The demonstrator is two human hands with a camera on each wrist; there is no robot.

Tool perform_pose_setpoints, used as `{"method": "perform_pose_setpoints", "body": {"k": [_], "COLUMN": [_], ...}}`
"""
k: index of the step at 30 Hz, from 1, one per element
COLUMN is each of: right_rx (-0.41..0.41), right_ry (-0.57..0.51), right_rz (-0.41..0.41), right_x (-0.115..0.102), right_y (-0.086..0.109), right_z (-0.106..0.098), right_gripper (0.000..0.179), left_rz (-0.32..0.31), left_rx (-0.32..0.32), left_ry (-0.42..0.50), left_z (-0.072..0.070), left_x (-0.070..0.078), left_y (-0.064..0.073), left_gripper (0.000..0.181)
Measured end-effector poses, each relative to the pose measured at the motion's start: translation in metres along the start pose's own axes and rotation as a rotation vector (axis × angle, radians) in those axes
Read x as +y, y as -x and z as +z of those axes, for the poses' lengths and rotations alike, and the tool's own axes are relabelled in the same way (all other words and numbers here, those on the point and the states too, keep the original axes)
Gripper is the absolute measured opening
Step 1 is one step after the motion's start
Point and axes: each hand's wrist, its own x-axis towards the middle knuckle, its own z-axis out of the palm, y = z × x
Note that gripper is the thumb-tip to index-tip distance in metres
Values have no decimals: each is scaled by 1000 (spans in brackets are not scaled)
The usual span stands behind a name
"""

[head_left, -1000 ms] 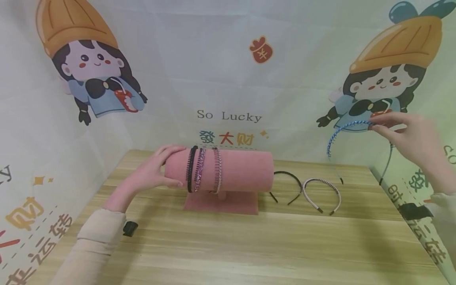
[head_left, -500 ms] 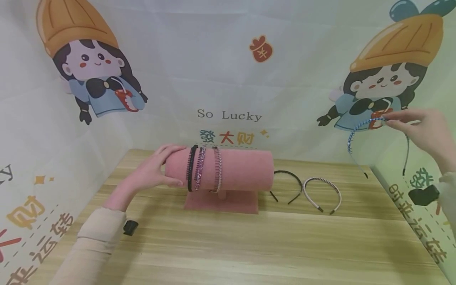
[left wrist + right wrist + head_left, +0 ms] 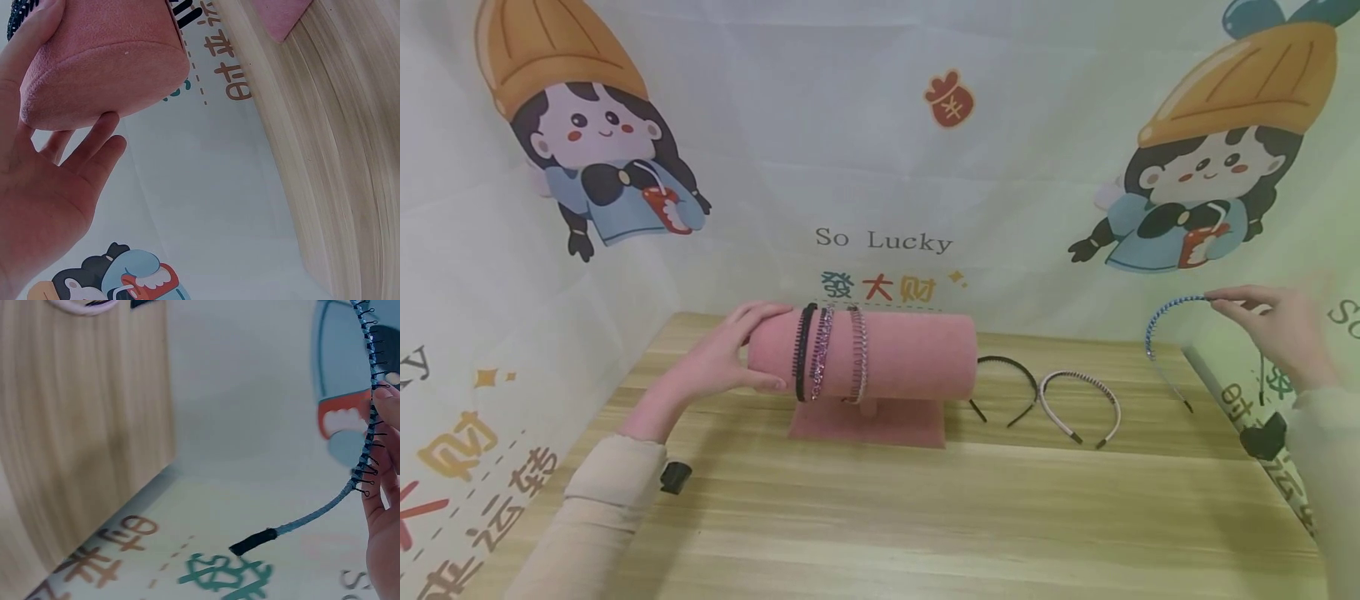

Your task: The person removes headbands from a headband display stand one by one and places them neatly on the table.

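My left hand [image 3: 718, 354] grips the left end of a pink plush headband stand [image 3: 917, 354], a padded roll on a flat base. Thumb and fingers spread around that end in the left wrist view. Over the roll sit a black headband [image 3: 803, 354], a glittery purple one and a silvery one [image 3: 861, 358] with teeth. Off to the right, my right hand [image 3: 1285, 329] pinches a braided blue headband [image 3: 374, 356] near its top, between thumb and fingers. Its black-tipped ends hang downward in the head view, by the table's right edge.
On the wooden table [image 3: 880, 517], right of the stand, lie a black headband [image 3: 1034, 379] and a white headband [image 3: 1117, 408] side by side. A printed cloth [image 3: 760, 167] rises behind the table and along both sides.
My right hand has carried the blue headband to the right, then lowered it. The left hand stays on the stand, and the other headbands have not moved.
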Motion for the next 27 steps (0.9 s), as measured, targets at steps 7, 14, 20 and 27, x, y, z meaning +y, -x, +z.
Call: {"method": "perform_pose_setpoints", "body": {"k": [7, 14, 20, 27], "right_rx": [8, 0, 8, -49], "right_ry": [1, 27, 20, -19], "right_rz": [50, 77, 41, 52], "right_x": [28, 53, 68, 82], "right_y": [19, 44, 61, 74], "right_z": [21, 43, 59, 76], "right_gripper": [40, 35, 27, 29], "left_rz": [-12, -9, -10, -18], "left_rx": [-2, -4, 8, 8], "left_ry": [8, 9, -2, -6], "left_z": [1, 1, 0, 0], "left_x": [-1, -2, -1, 1], "left_y": [1, -1, 0, 1], "left_gripper": [100, 100, 98, 100]}}
